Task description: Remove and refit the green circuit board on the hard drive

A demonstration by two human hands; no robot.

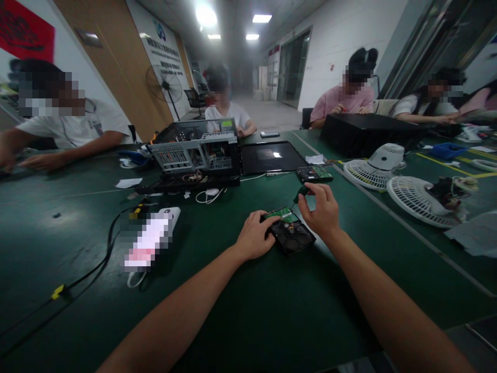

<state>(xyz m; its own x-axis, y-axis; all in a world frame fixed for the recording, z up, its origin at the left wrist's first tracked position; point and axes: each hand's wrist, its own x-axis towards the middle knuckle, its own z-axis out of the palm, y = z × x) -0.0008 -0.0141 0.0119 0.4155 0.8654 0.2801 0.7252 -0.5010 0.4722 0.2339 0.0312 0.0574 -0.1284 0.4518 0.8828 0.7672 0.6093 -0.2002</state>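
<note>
A hard drive [297, 239] lies on the green tabletop in front of me, its black casing nearest me and a green circuit board [285, 214] at its far end. My left hand [254, 235] grips the drive's left edge, with fingers reaching over onto the board. In my right hand [321, 210] is a screwdriver [301, 193] with a dark green handle, pinched between the fingers. Its thin shaft slants down to the board's far right part. Whether the tip sits in a screw is too small to tell.
Beyond the drive are a second hard drive [315, 173], a black panel [272, 157] and an opened computer case [194, 153]. A phone [171, 217] and a black cable [111, 241] lie left. White fan parts [415, 199] stand right. Several people sit around the table.
</note>
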